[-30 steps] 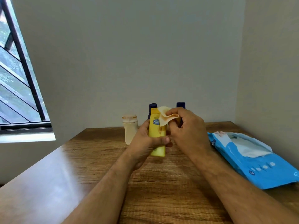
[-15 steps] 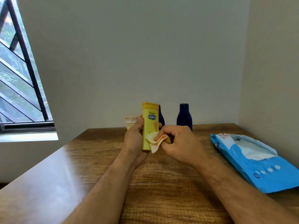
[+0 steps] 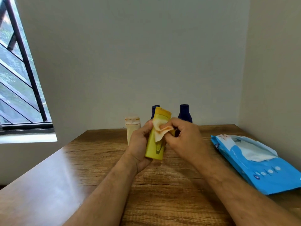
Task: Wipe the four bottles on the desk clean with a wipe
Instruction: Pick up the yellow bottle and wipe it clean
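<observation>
I see the wooden worktop [image 3: 101,185] with a blue wipes pack [image 3: 260,167] at its right edge. Along the back edge stand a cream bottle [image 3: 131,128] and two navy bottles [image 3: 184,114]. My left hand [image 3: 140,144] clasps the yellow bottle [image 3: 154,149] above mid-worktop (long axis near upright, top tilted right). Right hand [image 3: 185,141] fingers pinch the stained wipe [image 3: 160,132] against its upper face.

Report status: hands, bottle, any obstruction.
Left hand grips yellow bottle, lifted off desk. Right hand presses wipe on it. Nothing in the way.
</observation>
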The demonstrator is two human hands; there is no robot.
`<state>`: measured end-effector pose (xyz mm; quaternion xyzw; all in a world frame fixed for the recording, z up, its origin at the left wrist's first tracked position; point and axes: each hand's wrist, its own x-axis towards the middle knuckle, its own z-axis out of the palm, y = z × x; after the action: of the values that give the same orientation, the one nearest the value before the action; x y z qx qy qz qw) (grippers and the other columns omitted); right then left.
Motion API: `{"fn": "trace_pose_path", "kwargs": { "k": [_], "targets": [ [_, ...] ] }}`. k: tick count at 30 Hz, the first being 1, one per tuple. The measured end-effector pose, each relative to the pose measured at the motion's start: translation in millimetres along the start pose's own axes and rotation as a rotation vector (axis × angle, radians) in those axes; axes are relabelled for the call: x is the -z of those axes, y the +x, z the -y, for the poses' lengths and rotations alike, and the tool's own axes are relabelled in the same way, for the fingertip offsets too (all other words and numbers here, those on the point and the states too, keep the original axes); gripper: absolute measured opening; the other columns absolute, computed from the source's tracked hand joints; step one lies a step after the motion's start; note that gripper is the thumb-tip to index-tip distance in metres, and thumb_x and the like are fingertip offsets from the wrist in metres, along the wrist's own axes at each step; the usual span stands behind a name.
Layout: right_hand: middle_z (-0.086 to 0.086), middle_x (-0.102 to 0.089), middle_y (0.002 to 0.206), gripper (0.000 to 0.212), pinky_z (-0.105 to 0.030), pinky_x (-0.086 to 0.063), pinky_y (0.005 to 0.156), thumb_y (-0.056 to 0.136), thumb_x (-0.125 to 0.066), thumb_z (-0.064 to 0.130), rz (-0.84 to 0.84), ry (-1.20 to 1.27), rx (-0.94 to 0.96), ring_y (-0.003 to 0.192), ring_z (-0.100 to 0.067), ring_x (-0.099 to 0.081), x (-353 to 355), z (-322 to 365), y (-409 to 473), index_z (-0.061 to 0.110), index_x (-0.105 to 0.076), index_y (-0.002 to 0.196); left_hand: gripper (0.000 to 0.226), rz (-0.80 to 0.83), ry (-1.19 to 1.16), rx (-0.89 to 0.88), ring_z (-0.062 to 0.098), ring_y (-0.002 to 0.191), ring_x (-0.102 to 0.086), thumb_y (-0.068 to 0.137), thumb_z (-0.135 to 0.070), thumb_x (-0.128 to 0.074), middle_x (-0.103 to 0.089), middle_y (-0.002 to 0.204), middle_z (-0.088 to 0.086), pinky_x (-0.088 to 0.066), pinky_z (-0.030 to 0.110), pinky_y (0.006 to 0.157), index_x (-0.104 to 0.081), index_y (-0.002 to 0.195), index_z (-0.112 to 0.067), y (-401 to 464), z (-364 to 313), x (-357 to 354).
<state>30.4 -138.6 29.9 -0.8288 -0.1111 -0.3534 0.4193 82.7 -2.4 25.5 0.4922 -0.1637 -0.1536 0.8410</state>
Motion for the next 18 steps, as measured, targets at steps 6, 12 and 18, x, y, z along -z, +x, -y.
{"fn": "trace_pose_path", "kwargs": {
  "k": [6, 12, 18],
  "targets": [
    [0.014, -0.067, 0.080, 0.004, -0.017, -0.051, 0.062, 0.088, -0.072, 0.026, 0.295, -0.014, 0.058, 0.073, -0.003, -0.062, -11, 4, -7, 0.023, -0.072, 0.088, 0.055, -0.048, -0.082, 0.002, 0.036, 0.107, -0.059, 0.100, -0.039, -0.046, -0.060, 0.121, 0.024, -0.050, 0.047, 0.094, -0.053, 0.140, -0.002, 6, 1, 7],
    [0.007, -0.063, 0.066, 0.002, -0.019, -0.041, 0.044, 0.090, -0.069, 0.026, -0.019, -0.027, 0.050, 0.051, -0.009, -0.053, 0, -1, -1, 0.027, -0.069, 0.092, 0.037, 0.100, 0.025, -0.067, 0.021, 0.079, -0.066, 0.096, -0.024, -0.045, -0.070, 0.097, 0.013, -0.053, 0.034, 0.069, -0.062, 0.124, -0.006, 2, 7, 1],
    [0.007, -0.065, 0.074, 0.002, -0.018, -0.047, 0.050, 0.089, -0.070, 0.028, -0.028, 0.048, -0.001, 0.060, -0.010, -0.057, 1, -2, 1, 0.028, -0.070, 0.091, 0.037, 0.075, 0.043, -0.082, 0.026, 0.083, -0.062, 0.102, -0.024, -0.039, -0.068, 0.102, 0.017, -0.050, 0.036, 0.072, -0.061, 0.127, -0.006, 4, 10, 0]
  ]
}}
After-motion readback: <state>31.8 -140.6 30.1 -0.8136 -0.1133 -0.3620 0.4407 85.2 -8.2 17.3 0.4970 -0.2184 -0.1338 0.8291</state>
